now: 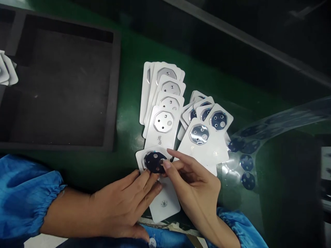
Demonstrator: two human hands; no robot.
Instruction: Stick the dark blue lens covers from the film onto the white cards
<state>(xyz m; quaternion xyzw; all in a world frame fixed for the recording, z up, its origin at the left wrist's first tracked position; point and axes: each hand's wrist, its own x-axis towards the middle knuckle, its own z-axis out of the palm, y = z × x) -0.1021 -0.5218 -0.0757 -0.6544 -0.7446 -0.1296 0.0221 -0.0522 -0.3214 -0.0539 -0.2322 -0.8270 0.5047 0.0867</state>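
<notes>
A white card [164, 203] with a small printed emblem at its lower end lies near the table's front edge. Over its upper part is a dark blue eight-sided film sticker [153, 161] with round holes. My right hand [193, 184] pinches the sticker's right edge between thumb and finger. My left hand [124, 203] lies with fingers stretched out over the card, fingertips at the sticker's lower left edge. Just beyond is a fanned row of white cards with silver octagonal plates [163, 121]. To its right, more cards bear dark blue octagons [199, 134].
A clear strip of dark blue stickers [247, 162] curves away to the right over the green table [131, 103]. At left stands a black compartmented tray [110, 89], with several white cards [7, 70] at its left side. A dark rail [232, 32] crosses behind.
</notes>
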